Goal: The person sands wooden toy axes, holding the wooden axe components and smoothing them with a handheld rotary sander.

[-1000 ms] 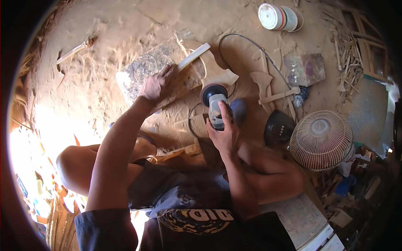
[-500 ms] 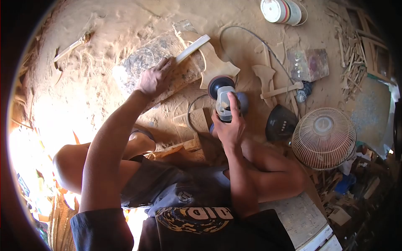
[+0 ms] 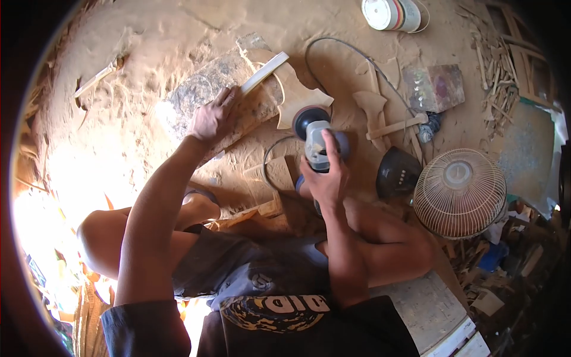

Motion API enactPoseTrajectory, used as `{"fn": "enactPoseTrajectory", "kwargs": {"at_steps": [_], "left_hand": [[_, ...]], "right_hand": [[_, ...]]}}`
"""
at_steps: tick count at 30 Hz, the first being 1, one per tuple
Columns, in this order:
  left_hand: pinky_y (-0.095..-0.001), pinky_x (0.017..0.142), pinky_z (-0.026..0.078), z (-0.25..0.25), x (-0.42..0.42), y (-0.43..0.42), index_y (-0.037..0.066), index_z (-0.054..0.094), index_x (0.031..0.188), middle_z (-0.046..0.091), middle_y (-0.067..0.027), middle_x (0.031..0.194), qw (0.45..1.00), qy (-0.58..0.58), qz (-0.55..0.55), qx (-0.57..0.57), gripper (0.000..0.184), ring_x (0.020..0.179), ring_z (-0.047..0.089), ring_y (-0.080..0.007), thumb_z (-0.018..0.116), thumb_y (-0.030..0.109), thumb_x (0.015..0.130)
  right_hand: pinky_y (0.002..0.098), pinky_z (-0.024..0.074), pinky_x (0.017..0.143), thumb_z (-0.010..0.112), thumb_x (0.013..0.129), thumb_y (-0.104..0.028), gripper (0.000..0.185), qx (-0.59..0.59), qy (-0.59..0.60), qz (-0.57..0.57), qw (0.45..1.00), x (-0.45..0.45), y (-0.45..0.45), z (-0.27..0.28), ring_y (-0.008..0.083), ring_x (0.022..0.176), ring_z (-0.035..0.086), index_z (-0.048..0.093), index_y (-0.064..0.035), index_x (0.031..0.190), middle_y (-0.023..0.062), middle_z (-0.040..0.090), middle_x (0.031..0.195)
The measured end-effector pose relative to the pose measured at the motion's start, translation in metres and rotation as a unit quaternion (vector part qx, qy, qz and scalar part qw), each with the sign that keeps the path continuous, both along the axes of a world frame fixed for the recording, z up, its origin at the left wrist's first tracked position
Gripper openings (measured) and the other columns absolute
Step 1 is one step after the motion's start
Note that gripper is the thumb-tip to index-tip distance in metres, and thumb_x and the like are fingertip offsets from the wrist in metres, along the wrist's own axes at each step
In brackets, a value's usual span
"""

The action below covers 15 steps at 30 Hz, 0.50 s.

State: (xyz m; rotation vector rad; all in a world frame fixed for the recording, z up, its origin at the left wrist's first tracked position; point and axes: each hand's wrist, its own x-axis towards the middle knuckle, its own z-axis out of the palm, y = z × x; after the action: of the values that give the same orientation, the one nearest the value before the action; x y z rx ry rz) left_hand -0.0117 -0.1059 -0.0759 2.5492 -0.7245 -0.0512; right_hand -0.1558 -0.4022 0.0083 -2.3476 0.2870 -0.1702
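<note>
Wood (image 3: 302, 101), cut in curves, lay at the end of a weathered block (image 3: 199, 89), perhaps propped to clear the floor (image 3: 148, 35); the left hand (image 3: 212, 120) grasped a pale strip (image 3: 263, 72) across it, seemingly for steadiness. The right hand (image 3: 327, 177), fingers wrapped around a disc sander (image 3: 316, 140), apparently angled the disc (image 3: 304, 122) toward the wood's near edge, beside a caged fan (image 3: 460, 193).

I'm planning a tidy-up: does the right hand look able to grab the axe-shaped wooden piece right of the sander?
Probably not right now: the right hand is wrapped around the sander. Otherwise, the axe-shaped wooden piece looks near, its broad end uncovered.
</note>
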Motion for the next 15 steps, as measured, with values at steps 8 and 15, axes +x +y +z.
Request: {"fn": "enactPoseTrajectory", "kwargs": {"at_steps": [8, 15], "left_hand": [[-0.0508, 0.07, 0.066, 0.008, -0.001, -0.002, 0.011, 0.058, 0.153, 0.065, -0.0238, 0.144, 1.0, -0.003, -0.001, 0.008, 0.059, 0.084, 0.078, -0.0436, 0.067, 0.01, 0.094], [-0.0471, 0.058, 0.066, 0.001, 0.001, -0.001, 0.007, 0.058, 0.152, 0.066, -0.0285, 0.14, 0.999, -0.034, -0.018, -0.011, 0.057, 0.076, 0.078, -0.0418, 0.062, 0.003, 0.095]], "right_hand": [[0.0499, 0.0625, 0.086, 0.085, 0.083, -0.023, 0.078, -0.015, -0.003, 0.043, 0.999, -0.01, 0.012, -0.013, 0.0428, 0.104, 0.076, 0.057, -0.0269, 0.155, 0.0201, 0.075, 0.129], [0.0482, 0.0621, 0.091, 0.085, 0.08, -0.013, 0.077, -0.006, -0.037, -0.002, 0.999, 0.007, -0.009, -0.015, 0.042, 0.109, 0.076, 0.059, -0.0167, 0.152, 0.0229, 0.075, 0.126]]}}
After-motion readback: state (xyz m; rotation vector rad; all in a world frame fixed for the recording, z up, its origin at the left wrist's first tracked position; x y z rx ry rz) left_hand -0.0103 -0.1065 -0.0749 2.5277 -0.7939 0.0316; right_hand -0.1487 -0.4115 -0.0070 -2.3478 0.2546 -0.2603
